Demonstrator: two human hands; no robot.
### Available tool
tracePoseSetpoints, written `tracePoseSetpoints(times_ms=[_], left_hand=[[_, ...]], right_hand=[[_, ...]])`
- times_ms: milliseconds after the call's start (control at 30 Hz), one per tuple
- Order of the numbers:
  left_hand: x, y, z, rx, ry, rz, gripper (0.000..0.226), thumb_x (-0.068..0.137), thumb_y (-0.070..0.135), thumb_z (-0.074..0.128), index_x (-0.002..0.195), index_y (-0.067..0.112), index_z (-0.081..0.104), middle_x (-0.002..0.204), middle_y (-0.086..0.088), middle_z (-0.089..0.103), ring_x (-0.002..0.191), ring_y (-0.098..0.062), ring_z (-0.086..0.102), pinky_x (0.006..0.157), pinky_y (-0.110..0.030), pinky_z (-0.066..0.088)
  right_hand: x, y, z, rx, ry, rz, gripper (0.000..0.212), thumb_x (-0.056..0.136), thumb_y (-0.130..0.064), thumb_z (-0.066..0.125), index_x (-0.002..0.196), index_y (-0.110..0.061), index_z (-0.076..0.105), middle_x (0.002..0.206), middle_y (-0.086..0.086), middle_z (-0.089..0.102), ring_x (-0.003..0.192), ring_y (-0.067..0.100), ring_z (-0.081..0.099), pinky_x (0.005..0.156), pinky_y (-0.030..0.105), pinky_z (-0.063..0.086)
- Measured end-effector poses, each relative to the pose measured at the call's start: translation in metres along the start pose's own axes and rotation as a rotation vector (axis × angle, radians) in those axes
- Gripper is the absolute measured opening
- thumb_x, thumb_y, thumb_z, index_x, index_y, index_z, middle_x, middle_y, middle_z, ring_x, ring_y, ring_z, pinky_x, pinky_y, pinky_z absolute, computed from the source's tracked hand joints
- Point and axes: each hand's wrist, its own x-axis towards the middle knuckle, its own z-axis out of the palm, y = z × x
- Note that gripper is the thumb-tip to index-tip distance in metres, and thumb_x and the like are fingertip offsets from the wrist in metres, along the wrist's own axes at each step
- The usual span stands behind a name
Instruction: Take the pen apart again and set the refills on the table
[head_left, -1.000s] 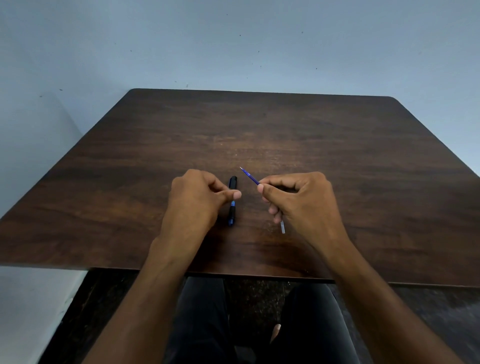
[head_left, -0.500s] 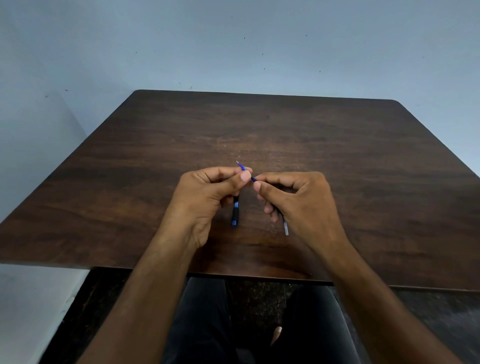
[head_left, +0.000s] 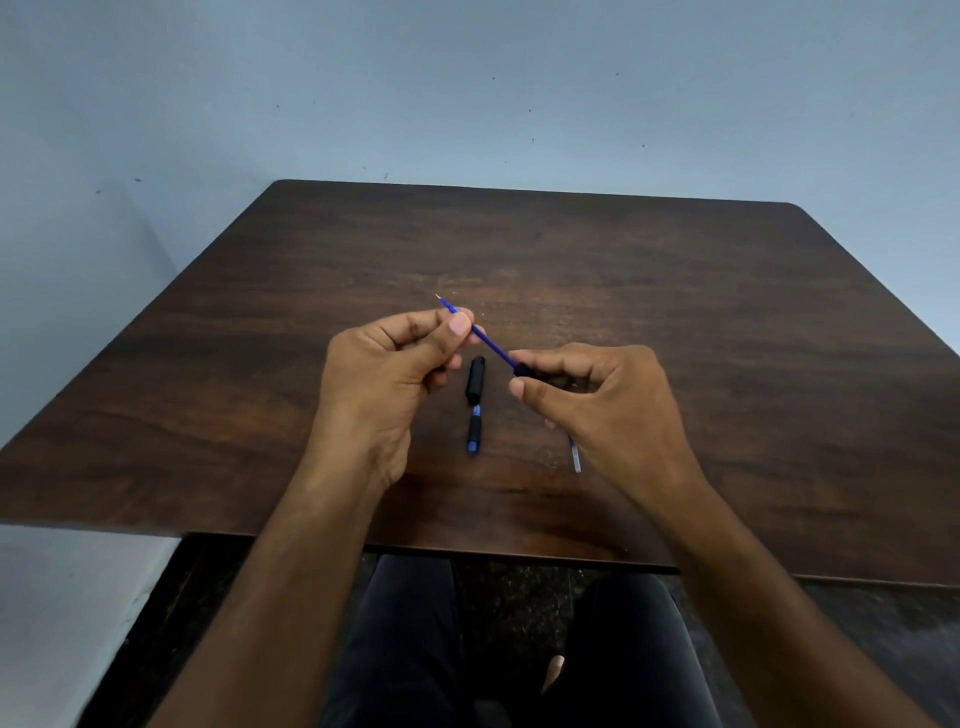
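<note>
The pen is in pieces, and the refill (head_left: 488, 342) is being handled: it slants above the table (head_left: 727, 322), its tip end pinched by the left hand (head_left: 384, 374), its rear passing through the right hand's (head_left: 602, 410) curled fingers. The black barrel (head_left: 475, 405) lies between both wrists. Next, I'd judge, a steady aligned feed into that barrel; both forearms reach forward, palms turned inward

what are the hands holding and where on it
Both hold one thin blue pen refill: the left hand pinches it near the tip, the right hand grips its middle, rear end sticking out below.
</note>
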Motion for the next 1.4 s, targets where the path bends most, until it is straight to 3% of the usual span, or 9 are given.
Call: tracePoseSetpoints(times_ms=[133,433,667,833,967,1067,1167,1333,1400], left_hand=[[-0.001,0.006,-0.003,0.025,0.05,0.083,0.009,0.084,0.015,0.075,0.091,0.01,0.078,0.083,-0.007,0.078,0.064,-0.008,0.059,0.069,-0.025,0.05],[0.007,0.019,-0.023,0.022,0.152,0.163,0.01,0.081,0.02,0.08,0.088,0.013,0.078,0.084,-0.007,0.078,0.065,-0.008,0.059,0.068,-0.026,0.053],[0.018,0.032,-0.046,-0.035,0.178,0.113,0.011,0.081,0.018,0.08,0.087,0.009,0.077,0.078,-0.005,0.075,0.059,-0.008,0.053,0.061,-0.022,0.05],[0.022,0.033,-0.058,0.26,0.137,-0.023,0.014,0.079,0.017,0.081,0.084,0.005,0.078,0.076,-0.009,0.073,0.061,-0.01,0.051,0.06,-0.024,0.045],[0.031,0.027,-0.064,0.585,0.16,-0.123,0.014,0.074,0.023,0.084,0.073,0.01,0.079,0.061,0.002,0.073,0.063,-0.011,0.055,0.061,-0.027,0.048],[0.044,0.018,-0.067,0.838,0.223,-0.195,0.018,0.072,0.03,0.087,0.07,0.014,0.078,0.077,-0.004,0.075,0.08,-0.017,0.065,0.075,-0.033,0.054],[0.055,0.013,-0.067,0.971,0.252,-0.265,0.022,0.072,0.035,0.087,0.066,0.016,0.077,0.07,-0.001,0.072,0.071,-0.012,0.065,0.058,-0.026,0.045],[0.066,0.011,-0.063,1.155,0.221,-0.368,0.027,0.075,0.043,0.083,0.073,0.017,0.079,0.088,-0.004,0.075,0.091,-0.018,0.067,0.088,-0.038,0.054],[0.069,0.009,-0.062,1.157,0.234,-0.367,0.028,0.074,0.043,0.084,0.069,0.017,0.077,0.081,-0.002,0.072,0.08,-0.015,0.064,0.073,-0.035,0.053]], right_hand=[[0.0,-0.001,0.001,0.024,-0.008,-0.006,0.028,0.083,-0.01,0.081,0.111,-0.012,0.077,0.092,-0.008,0.078,0.067,-0.01,0.067,0.066,0.011,0.053],[0.0,0.002,0.006,0.073,-0.013,0.007,0.025,0.079,-0.009,0.083,0.103,-0.01,0.079,0.077,-0.012,0.075,0.064,0.001,0.071,0.065,0.017,0.057],[0.001,0.004,0.008,0.055,0.003,0.008,0.025,0.08,-0.012,0.082,0.104,-0.011,0.079,0.092,-0.002,0.08,0.065,0.006,0.073,0.068,0.028,0.062],[0.001,0.003,0.01,0.073,0.008,-0.024,0.024,0.081,-0.009,0.081,0.104,-0.009,0.079,0.094,0.001,0.077,0.066,0.009,0.072,0.065,0.028,0.061],[0.001,0.001,0.014,0.044,-0.022,0.0,0.026,0.08,-0.014,0.081,0.106,-0.008,0.078,0.083,0.001,0.076,0.06,0.016,0.072,0.068,0.03,0.063],[0.001,0.001,0.018,0.063,-0.038,0.044,0.026,0.079,-0.017,0.082,0.103,-0.009,0.078,0.072,0.001,0.076,0.056,0.015,0.072,0.063,0.026,0.061],[0.0,0.0,0.019,0.113,-0.027,0.082,0.023,0.078,-0.02,0.083,0.1,-0.012,0.08,0.069,-0.001,0.076,0.057,0.011,0.072,0.058,0.023,0.06],[0.001,0.0,0.015,0.107,-0.013,0.082,0.023,0.076,-0.022,0.083,0.098,-0.013,0.08,0.07,-0.005,0.076,0.06,0.008,0.073,0.056,0.021,0.06],[0.001,0.0,0.015,0.095,-0.019,0.073,0.024,0.076,-0.023,0.082,0.098,-0.014,0.079,0.07,-0.008,0.076,0.059,0.007,0.073,0.055,0.018,0.058]])
